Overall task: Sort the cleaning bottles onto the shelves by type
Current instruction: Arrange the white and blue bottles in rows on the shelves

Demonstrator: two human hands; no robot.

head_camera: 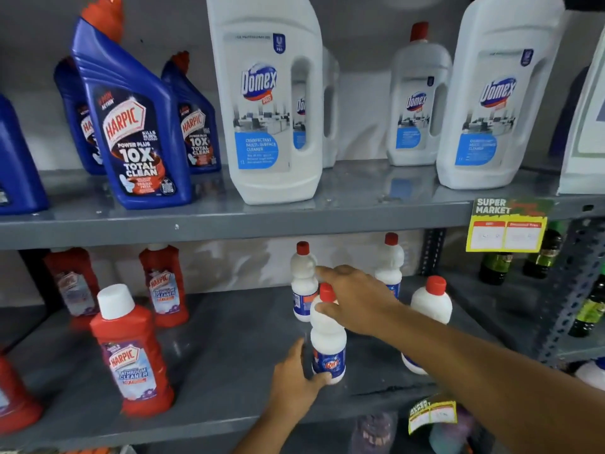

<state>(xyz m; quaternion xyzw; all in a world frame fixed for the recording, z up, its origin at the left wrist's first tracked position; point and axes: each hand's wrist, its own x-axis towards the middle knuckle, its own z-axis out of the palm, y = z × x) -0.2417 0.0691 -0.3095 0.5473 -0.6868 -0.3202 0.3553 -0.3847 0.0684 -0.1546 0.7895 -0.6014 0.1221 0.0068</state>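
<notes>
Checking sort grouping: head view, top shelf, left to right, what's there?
Order: blue bottle cut by the left edge → front blue Harpic bottle → large Domex jug → smaller Domex bottle further back → second large Domex jug. Rear Harpic bottles overlap the front one, so omitted.

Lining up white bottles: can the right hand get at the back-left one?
Probably yes: the right hand reaches past the front Rin bottle, fingertips by the back-left white bottle; nothing stands between.
</notes>
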